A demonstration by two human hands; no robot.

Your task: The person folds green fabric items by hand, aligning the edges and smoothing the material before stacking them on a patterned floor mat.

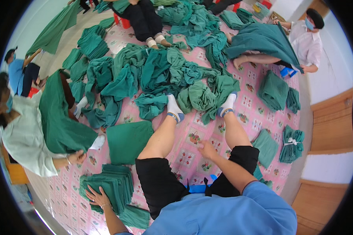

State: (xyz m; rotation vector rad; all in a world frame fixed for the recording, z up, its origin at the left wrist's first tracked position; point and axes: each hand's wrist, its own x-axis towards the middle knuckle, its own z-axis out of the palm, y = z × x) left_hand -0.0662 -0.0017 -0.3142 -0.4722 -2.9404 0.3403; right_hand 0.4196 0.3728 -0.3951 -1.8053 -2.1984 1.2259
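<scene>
My left hand (97,196) lies with spread fingers on top of a stack of folded green cloths (117,185) at the lower left. My right hand (208,150) hovers between my legs over the pink patterned floor sheet, with no cloth at it; its fingers are partly curled and slightly blurred. A flat folded green cloth (130,142) lies beyond the stack, left of my leg. Crumpled green cloths (198,95) are heaped around and beyond my socked feet. Another folded green cloth (265,148) lies right of my knee, beside a bundle of green cloth tied with a white strip (292,144).
A person at the left (26,126) holds a green cloth near the stack. Another at the upper right (306,44) spreads a cloth. More people sit at the back. Folded cloths (273,91) lie on the pink floor sheet (247,117); wooden doors (331,120) stand at the right.
</scene>
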